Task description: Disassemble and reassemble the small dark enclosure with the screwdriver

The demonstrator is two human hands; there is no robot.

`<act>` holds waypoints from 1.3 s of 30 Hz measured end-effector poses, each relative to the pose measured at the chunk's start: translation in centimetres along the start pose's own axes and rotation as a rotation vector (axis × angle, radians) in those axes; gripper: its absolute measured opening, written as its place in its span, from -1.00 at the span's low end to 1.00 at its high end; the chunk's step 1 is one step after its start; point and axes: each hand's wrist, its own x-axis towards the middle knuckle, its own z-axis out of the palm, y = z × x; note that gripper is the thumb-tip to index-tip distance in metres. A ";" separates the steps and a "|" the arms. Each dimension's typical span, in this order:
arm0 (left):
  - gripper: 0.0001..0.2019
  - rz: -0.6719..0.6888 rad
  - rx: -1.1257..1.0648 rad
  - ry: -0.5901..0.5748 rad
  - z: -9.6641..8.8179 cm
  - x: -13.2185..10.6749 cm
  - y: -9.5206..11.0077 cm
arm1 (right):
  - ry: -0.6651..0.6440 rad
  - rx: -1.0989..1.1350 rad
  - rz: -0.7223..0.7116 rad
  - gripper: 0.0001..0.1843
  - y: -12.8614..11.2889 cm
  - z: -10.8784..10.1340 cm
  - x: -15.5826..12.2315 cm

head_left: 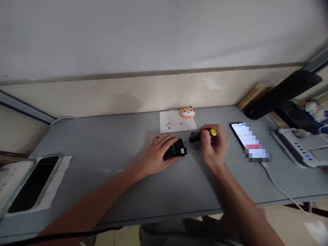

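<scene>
My left hand (157,153) lies over a small black device with a green circuit board (177,150) on the grey desk (102,150), its fingers curled on the device. My right hand (214,145) is closed round a screwdriver with a black and yellow handle (202,135), and the thin tip points left at the device. Just behind lies a white paper sheet (174,122) with a few tiny dark screws on it.
An orange animal-shaped figure (187,112) sits on the paper's far edge. A lit phone (247,140) with a white cable lies to the right, next to a white power strip (297,147) and a black lamp head (282,94). A dark phone in white packaging (33,184) lies at the left.
</scene>
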 end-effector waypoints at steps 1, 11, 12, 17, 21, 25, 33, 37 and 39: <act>-0.46 -0.006 0.000 -0.004 0.1 0.0 0.0 | -0.026 -0.011 -0.005 -0.74 -0.1 0.0 0.0; -0.53 -0.082 -0.060 -0.053 0.3 0.2 -0.3 | -0.072 -0.036 0.027 -0.75 -0.3 0.0 0.0; -0.53 -0.088 -0.066 -0.052 0.3 0.2 -0.3 | -0.075 -0.041 0.027 -0.74 -0.4 0.0 0.0; -0.51 -0.097 -0.072 -0.036 0.4 0.2 -0.5 | -0.087 -0.041 -0.021 -0.76 -0.4 0.0 0.0; -0.52 -0.084 -0.080 -0.034 0.4 0.2 -0.4 | -0.097 -0.034 -0.049 -0.77 -0.4 0.0 0.0; -0.53 -0.098 -0.088 -0.039 0.3 0.4 -0.2 | -0.121 -0.047 -0.014 -0.72 -0.4 0.1 0.0; -0.64 -0.074 -0.102 -0.038 0.0 0.5 -0.1 | -0.124 -0.060 -0.015 -0.71 -0.3 -0.1 0.0; -0.72 -0.048 -0.051 -0.023 0.1 0.3 -0.1 | -0.145 -0.042 -0.044 -0.77 -0.3 0.0 -0.1; -0.77 -0.037 -0.035 -0.024 0.2 0.3 -0.1 | -0.152 -0.036 -0.059 -0.80 -0.3 0.0 -0.1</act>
